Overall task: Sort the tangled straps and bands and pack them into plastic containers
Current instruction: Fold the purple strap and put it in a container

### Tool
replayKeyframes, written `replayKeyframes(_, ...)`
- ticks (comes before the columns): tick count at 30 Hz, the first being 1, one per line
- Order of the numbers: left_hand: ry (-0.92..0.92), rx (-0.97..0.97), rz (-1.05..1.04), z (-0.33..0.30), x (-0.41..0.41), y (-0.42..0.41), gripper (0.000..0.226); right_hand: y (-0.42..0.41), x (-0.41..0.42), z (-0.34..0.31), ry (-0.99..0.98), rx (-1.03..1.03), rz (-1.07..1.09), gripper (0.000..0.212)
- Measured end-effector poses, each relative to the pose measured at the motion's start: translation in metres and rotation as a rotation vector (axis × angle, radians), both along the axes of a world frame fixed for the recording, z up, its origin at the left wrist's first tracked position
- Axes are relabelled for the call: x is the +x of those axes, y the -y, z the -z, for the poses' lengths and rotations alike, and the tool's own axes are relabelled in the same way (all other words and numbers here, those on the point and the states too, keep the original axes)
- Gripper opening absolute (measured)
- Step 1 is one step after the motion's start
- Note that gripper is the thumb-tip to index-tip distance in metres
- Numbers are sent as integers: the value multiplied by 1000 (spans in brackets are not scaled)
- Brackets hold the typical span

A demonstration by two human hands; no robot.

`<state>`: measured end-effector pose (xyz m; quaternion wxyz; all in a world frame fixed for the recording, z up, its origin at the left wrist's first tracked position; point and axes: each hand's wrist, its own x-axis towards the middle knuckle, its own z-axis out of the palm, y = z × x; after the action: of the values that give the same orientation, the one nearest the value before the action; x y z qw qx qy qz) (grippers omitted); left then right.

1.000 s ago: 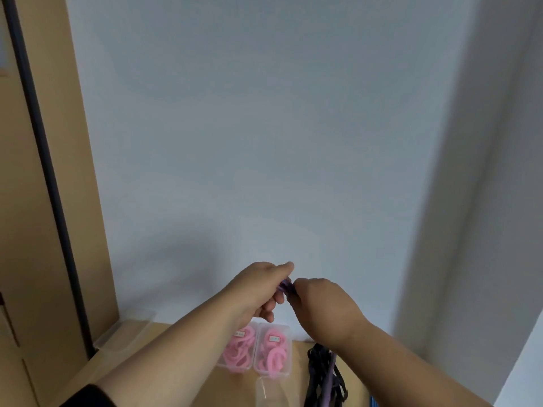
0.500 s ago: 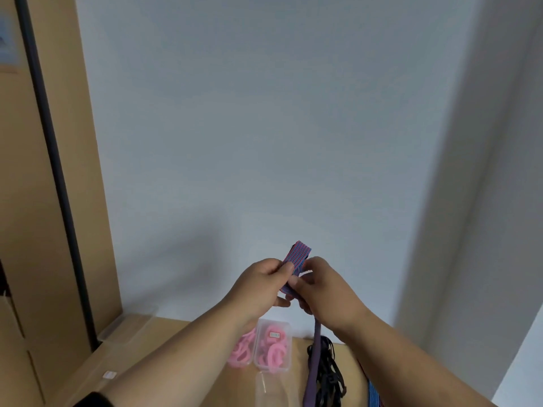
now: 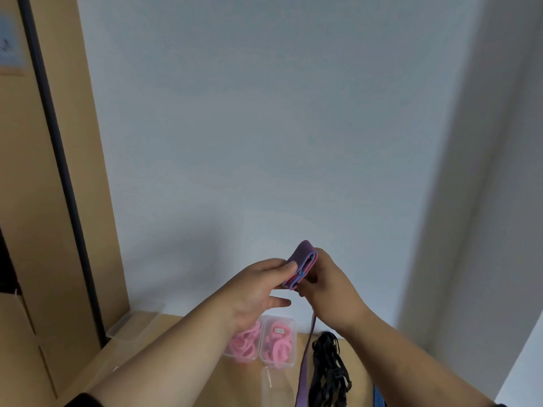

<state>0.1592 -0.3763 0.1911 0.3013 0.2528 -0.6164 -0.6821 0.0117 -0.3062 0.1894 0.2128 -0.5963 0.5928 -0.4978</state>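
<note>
I hold a purple strap (image 3: 302, 261) with blue and pink edges, folded into a small loop, in the air above the table. My left hand (image 3: 258, 289) pinches the fold with thumb and fingers. My right hand (image 3: 326, 286) grips its other side. The strap's loose tail (image 3: 305, 362) hangs down to the table. Below lie two clear plastic containers (image 3: 277, 342) holding pink bands, and a tangle of black straps (image 3: 329, 368) to their right.
An empty clear container (image 3: 274, 386) lies in front of the pink ones, and a clear lid or tray (image 3: 138, 318) sits at the table's back left. A wooden cabinet (image 3: 44, 201) stands on the left, a white wall behind. A blue striped band (image 3: 379, 399) shows at the bottom edge.
Both hands have risen a little with the strap. The short flat end that stuck up is now folded over into a thicker loop between my hands.
</note>
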Motion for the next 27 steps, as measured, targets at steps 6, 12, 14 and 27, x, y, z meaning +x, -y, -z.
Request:
replayKeyframes(6, 122, -133, -218, 7, -4, 1, 25, 2, -4, 6, -56, 62, 72, 24)
replayKeyframes(12, 354, -228, -183, 8, -5, 0, 21, 6, -2, 13, 41, 161, 73, 24)
replayKeyframes(14, 385, -275, -190, 9, -5, 2, 18, 7, -2, 14, 84, 186, 70, 25)
replayKeyframes(27, 586, -660, -136, 18, -4, 19, 9, 12, -7, 14, 138, 341, 75, 36)
